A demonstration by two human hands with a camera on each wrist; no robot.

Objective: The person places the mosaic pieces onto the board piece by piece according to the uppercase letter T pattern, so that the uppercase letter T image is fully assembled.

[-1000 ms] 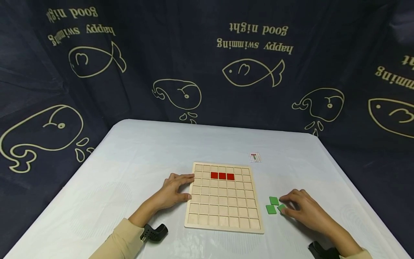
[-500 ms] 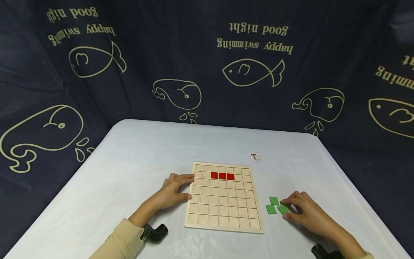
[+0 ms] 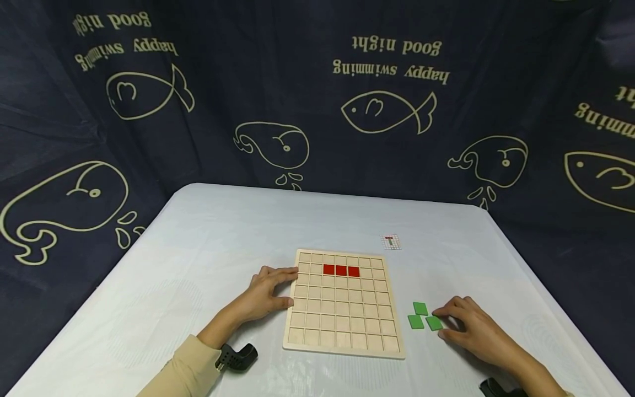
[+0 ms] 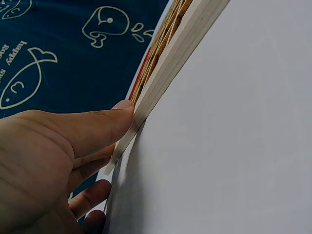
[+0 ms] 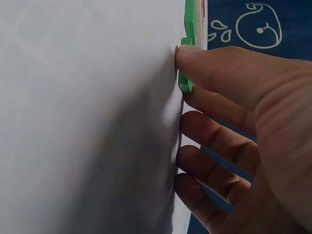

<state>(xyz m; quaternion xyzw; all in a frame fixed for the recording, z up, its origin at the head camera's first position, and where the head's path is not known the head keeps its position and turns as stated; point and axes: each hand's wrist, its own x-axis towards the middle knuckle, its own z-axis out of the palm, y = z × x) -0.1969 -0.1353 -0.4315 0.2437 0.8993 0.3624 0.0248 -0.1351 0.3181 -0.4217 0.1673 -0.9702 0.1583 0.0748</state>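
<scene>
A wooden grid board (image 3: pixel 347 331) lies mid-table, with three red square tiles (image 3: pixel 340 271) side by side in its second row from the top. Against the board's left edge rest the thumb and fingertips of my left hand (image 3: pixel 263 295); the left wrist view has the thumb (image 4: pixel 102 127) pressing on the board's side. Right of the board lie three green square tiles (image 3: pixel 415 322) in a small cluster. My right hand (image 3: pixel 468 328) is beside the rightmost green tile (image 3: pixel 434 323), its thumb and forefinger spread at the tile's right side. In the right wrist view the thumb overlaps that tile.
A small printed card (image 3: pixel 391 241) with a grid and a T-shaped pattern lies beyond the board's upper right corner. White cloth covers the table (image 3: pixel 238 220). Behind it hangs a dark blue curtain (image 3: pixel 317 33) with fish and whale drawings.
The rightmost green tile has turned and come into fuller view as my right thumb and forefinger drew back slightly to the right. My left hand and the board have stayed put.
</scene>
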